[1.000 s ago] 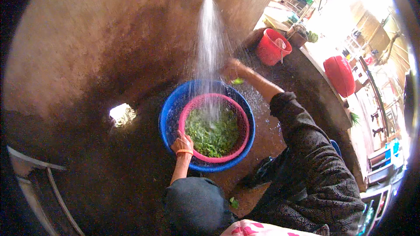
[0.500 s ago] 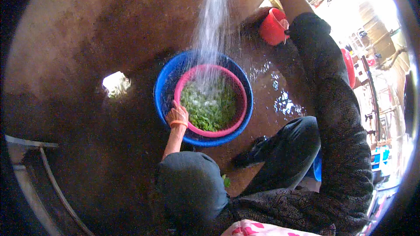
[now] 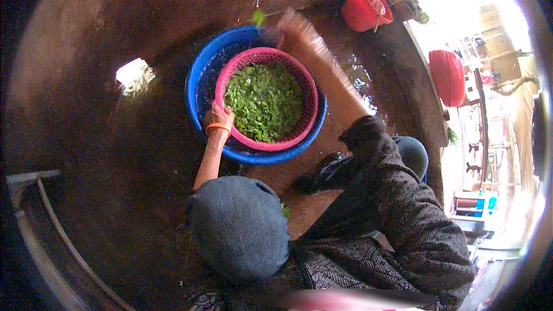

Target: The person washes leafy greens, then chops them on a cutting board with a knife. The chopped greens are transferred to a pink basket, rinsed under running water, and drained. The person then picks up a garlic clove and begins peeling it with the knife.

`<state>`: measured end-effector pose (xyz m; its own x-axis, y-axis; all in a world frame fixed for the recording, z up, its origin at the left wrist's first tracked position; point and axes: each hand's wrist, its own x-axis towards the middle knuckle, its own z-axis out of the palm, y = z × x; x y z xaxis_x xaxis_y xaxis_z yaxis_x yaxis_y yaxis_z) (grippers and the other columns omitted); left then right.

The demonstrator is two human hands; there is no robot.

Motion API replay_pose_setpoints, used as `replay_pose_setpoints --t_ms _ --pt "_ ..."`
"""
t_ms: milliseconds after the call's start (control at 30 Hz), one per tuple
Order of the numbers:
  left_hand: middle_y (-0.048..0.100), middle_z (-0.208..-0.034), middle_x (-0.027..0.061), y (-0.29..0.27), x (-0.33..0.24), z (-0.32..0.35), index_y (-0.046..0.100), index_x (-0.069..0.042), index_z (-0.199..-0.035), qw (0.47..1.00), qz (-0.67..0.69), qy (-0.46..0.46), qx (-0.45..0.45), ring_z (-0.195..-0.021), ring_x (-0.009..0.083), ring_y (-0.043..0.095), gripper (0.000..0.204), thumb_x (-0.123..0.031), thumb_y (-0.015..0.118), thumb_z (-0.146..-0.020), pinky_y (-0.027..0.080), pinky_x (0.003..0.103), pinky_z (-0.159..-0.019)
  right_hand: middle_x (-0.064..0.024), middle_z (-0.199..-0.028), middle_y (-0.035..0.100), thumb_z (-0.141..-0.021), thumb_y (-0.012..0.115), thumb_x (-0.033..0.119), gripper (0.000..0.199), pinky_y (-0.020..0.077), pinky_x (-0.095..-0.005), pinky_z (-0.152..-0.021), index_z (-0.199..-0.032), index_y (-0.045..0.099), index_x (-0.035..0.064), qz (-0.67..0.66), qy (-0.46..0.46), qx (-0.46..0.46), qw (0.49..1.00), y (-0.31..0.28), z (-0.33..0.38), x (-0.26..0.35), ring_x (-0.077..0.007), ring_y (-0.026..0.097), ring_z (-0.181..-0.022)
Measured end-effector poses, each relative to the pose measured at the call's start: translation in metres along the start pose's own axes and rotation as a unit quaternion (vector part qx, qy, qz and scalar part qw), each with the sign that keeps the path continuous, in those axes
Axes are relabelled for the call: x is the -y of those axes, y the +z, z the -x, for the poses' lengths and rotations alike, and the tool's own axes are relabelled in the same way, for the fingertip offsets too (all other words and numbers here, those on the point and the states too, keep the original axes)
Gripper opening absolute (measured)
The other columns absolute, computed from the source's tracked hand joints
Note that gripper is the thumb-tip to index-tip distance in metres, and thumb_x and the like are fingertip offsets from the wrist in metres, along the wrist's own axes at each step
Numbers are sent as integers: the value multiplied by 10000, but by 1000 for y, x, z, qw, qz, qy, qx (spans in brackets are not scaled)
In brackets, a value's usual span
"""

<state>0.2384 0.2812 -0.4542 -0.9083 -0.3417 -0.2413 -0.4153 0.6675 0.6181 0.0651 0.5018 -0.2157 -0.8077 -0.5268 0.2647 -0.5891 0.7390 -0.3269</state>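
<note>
Left hand point(image 3: 219, 118) has a firm grip on the rim of the pink basket point(image 3: 310, 101), leafy greens point(image 3: 265, 102) inside, sitting in a blue basin point(image 3: 203, 69) on the floor point(image 3: 144, 167), while the right hand point(image 3: 295, 30)'s a blur near the basin's far edge, so can't tell its grip.

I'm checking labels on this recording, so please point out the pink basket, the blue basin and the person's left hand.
Pink basket point(image 3: 271, 147): head view, lower rim.
Blue basin point(image 3: 193, 75): head view, left rim.
Left hand point(image 3: 219, 117): head view, back of the hand.
</note>
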Motion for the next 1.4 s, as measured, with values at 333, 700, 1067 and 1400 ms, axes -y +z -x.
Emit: replay_pose_setpoints --t_ms 333,700,1067,1400 --pt "623 -1245 243 -23 -13 16 524 -16 -1317 967 225 -94 70 -1163 394 598 584 -146 605 -754 464 421 -1003 -123 -847 747 -806 726 182 210 579 -385 -703 -993 754 90 -171 260 56 949 79 107 -5 -220 731 -753" --pt "686 -750 100 -139 -62 114 686 -28 -891 914 380 -139 -24 -661 206 644 252 -100 664 -650 527 387 -631 -139 -1328 609 -911 671 281 534 456 -398 -1015 -1382 530 73 -304 346 -49 886 -32 151 -35 -330 582 -1209" --pt "654 -723 88 -221 -77 162 678 -61 -1119 898 409 15 -162 -619 187 618 411 -53 609 -714 494 360 -567 -155 -1173 674 -950 635 146 287 614 -438 -711 -1213 583 43 -543 300 -142 772 -1 142 14 -293 703 -939" --pt "589 -716 -20 -216 -28 165 644 -64 -852 838 516 -50 -171 -605 117 544 116 -59 658 -737 476 310 -564 -105 -1087 701 -896 691 267 375 569 -463 -712 -1204 629 64 -545 322 -194 749 -27 130 81 -297 692 -851"
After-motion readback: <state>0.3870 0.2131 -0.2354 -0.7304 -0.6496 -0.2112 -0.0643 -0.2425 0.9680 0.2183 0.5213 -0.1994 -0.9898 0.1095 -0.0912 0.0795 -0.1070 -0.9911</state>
